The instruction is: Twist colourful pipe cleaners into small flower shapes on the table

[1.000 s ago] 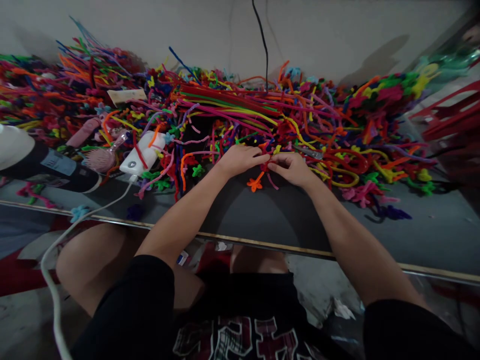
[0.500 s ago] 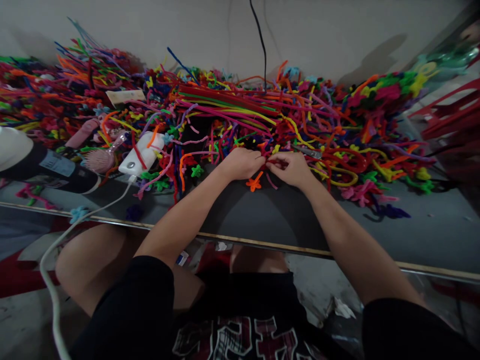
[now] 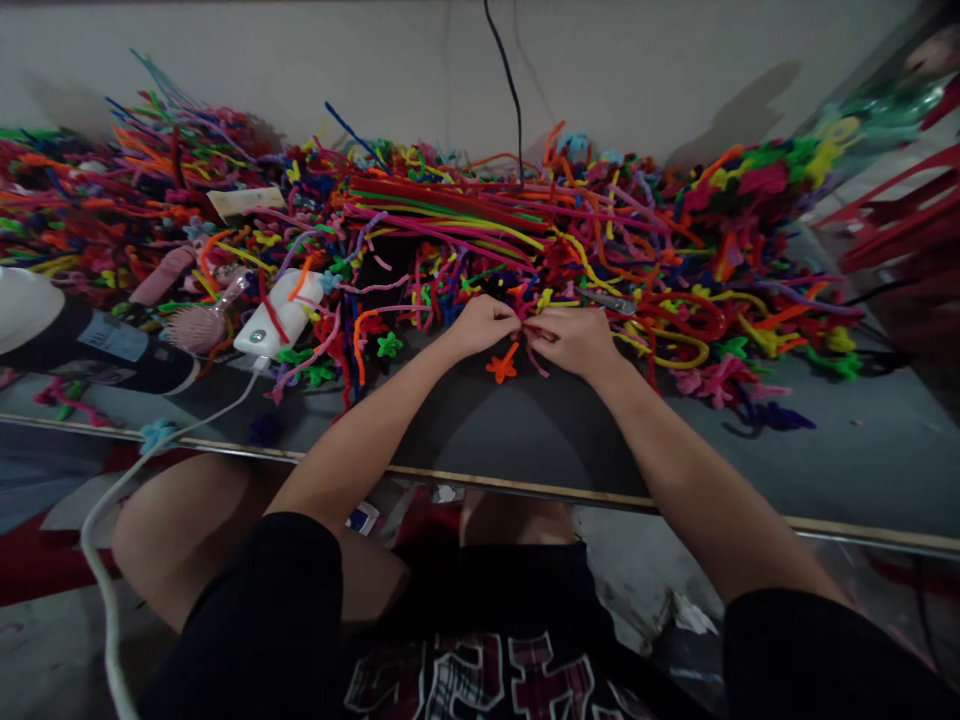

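Observation:
My left hand (image 3: 484, 326) and my right hand (image 3: 576, 338) meet over the front edge of a heap of coloured pipe cleaners, fingertips nearly touching. Both are closed in a pinch on a pinkish-red pipe cleaner (image 3: 523, 303), mostly hidden by the fingers. Just below the fingertips, an orange pipe-cleaner flower (image 3: 501, 369) lies on the grey tabletop (image 3: 517, 430). A thin pink stem end (image 3: 538, 366) hangs beside it. Behind my hands lies a bundle of long straight pipe cleaners (image 3: 450, 212) in red, green, yellow and pink.
On the left are a dark bottle-like container with a white top (image 3: 97, 335), a pink hairbrush (image 3: 199, 325) and a white device (image 3: 279, 315) with a cable (image 3: 187, 425). A metal-bladed tool (image 3: 611, 300) lies right of my hands. A red plastic chair (image 3: 900, 210) stands far right.
My right hand has turned slightly, its fingers now more folded over the pinch. Both hands stay together in nearly the same place; the whole view has shifted a little.

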Demonstrator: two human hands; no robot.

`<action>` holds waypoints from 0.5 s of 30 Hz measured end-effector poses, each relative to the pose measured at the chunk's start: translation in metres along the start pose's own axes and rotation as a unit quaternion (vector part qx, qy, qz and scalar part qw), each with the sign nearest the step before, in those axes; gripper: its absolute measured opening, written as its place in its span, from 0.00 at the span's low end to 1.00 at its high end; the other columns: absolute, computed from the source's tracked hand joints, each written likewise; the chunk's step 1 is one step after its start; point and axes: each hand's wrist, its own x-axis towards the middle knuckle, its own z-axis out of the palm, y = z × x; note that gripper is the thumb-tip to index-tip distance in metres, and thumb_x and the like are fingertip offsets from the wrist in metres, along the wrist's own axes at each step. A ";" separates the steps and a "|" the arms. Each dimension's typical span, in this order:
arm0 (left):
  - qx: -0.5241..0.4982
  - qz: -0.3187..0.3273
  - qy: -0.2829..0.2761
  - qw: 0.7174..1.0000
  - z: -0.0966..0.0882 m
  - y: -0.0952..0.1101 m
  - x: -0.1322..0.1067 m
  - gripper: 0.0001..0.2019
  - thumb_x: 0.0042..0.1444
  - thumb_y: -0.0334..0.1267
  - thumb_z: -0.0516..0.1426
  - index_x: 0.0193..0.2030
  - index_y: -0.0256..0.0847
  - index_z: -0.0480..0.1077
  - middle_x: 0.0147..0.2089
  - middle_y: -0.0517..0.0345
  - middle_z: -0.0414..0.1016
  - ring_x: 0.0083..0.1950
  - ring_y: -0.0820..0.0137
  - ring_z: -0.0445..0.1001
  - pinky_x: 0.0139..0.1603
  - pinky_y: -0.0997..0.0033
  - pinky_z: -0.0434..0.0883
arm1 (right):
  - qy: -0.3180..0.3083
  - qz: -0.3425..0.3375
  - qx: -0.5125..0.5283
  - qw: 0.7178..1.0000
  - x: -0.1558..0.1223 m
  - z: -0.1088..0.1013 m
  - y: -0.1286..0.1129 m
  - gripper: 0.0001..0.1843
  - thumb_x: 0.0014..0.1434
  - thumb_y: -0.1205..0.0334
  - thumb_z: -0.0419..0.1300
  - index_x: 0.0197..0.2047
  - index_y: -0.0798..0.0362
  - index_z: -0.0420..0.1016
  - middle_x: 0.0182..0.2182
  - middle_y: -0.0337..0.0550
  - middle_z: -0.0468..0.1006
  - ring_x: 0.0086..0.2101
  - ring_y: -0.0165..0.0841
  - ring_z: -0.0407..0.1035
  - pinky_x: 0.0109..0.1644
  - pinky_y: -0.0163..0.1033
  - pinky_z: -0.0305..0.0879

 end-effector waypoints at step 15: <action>0.068 0.126 0.161 0.977 0.007 -0.001 -0.004 0.07 0.59 0.39 0.56 0.39 0.39 0.73 0.35 0.58 0.77 0.35 0.75 0.72 0.38 0.75 0.67 | 0.095 0.073 -0.038 0.992 0.000 0.003 0.005 0.14 0.60 0.59 0.54 0.34 0.51 0.81 0.21 0.42 0.76 0.26 0.33 0.71 0.31 0.37 0.61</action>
